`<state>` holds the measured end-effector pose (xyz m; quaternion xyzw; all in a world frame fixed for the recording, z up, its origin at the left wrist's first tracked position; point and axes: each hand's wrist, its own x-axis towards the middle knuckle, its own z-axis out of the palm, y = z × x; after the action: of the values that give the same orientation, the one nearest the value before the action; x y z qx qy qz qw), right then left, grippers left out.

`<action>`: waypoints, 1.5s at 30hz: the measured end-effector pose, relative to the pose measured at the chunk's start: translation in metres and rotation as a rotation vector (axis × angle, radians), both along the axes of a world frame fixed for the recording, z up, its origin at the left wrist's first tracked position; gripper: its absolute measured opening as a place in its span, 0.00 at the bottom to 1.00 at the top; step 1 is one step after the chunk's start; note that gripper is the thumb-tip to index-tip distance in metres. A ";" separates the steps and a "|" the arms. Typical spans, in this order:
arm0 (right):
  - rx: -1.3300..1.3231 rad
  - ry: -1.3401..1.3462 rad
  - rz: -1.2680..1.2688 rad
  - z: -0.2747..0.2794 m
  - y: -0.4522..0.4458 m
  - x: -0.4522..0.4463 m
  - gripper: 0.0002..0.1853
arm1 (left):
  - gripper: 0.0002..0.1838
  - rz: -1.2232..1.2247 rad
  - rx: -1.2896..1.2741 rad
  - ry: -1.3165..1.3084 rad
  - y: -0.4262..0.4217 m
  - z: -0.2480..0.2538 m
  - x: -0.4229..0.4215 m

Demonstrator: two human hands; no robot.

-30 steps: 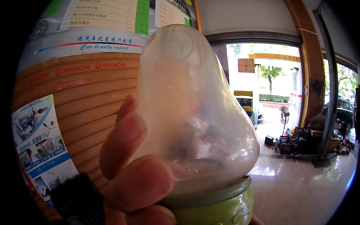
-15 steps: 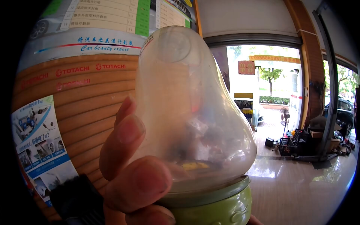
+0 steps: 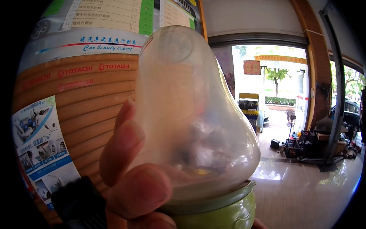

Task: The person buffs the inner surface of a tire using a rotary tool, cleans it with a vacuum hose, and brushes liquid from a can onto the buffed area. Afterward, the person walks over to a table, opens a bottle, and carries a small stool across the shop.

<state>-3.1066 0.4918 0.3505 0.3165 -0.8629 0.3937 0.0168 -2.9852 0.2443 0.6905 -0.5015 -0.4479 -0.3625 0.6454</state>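
A bottle [image 3: 213, 212] with a green base and a clear, pear-shaped dome fills the middle of the head view, very close and upright. Cloudy reflections and a small yellow patch show through the dome's lower part. My left hand [image 3: 133, 175] is closed against the bottle's left side. Its fingers are bent, with the lowest ones beside the green rim. At the lower right of the base only a sliver of skin [image 3: 257, 224] shows; it may be part of my right hand, whose fingers are hidden. The bottle's underside lies below the frame.
Behind the hand is a slatted wooden wall [image 3: 99, 103] with a poster [image 3: 45, 152] and a price board [image 3: 110, 19]. On the right, a bright doorway [image 3: 282, 87] opens outside. A fan [image 3: 290, 118], black crates [image 3: 292, 148] and a dark post [image 3: 335, 95] stand on the shiny floor [image 3: 301, 191].
The bottle and my left fingers have shifted very slightly left against the background. The lowest visible fingertips sit a little lower. The hold looks the same.
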 end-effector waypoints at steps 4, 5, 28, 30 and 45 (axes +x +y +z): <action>0.001 0.033 0.026 -0.002 -0.002 -0.003 0.20 | 0.29 0.013 -0.002 -0.002 -0.003 0.001 -0.005; 0.001 0.032 0.026 -0.002 -0.002 -0.003 0.20 | 0.29 0.022 -0.003 -0.011 -0.003 -0.003 -0.003; -0.022 -0.026 0.018 0.001 -0.001 0.000 0.21 | 0.31 0.106 -0.009 -0.020 -0.003 -0.009 -0.005; -0.021 -0.011 0.024 -0.002 -0.001 -0.001 0.21 | 0.31 0.132 -0.036 -0.020 -0.002 -0.011 -0.006; -0.302 -0.168 -0.157 0.028 0.034 -0.006 0.24 | 0.40 0.149 -0.401 -0.709 -0.015 -0.107 -0.049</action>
<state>-3.1126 0.5261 0.3790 0.2082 -0.8145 0.5411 0.0227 -3.0347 0.2289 0.5840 -0.4277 -0.7392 -0.3707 0.3651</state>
